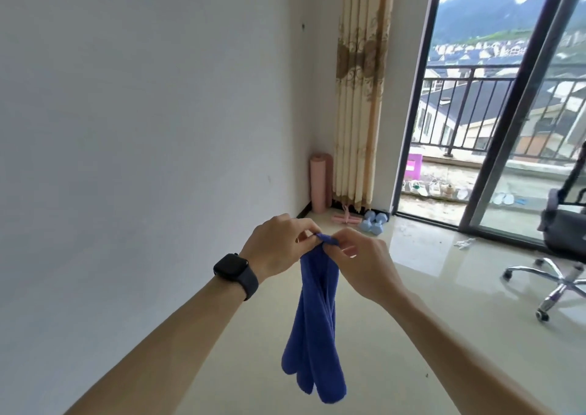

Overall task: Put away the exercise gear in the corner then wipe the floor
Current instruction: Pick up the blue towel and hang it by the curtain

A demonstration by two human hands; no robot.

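The exercise gear stands in the far corner: a pink rolled mat upright against the wall beside the curtain, a pink bar and blue dumbbells on the floor near it. The left hand and right hand both pinch the top of a blue cloth, which hangs between them above the floor. An office chair stands at right.

A blue cloth hangs in long bunched folds, pinched at its top by the left hand and the right hand. In the corner, a pink rolled mat stands upright. A pink pull bar and two light-blue dumbbells lie just beside it on the glossy floor.
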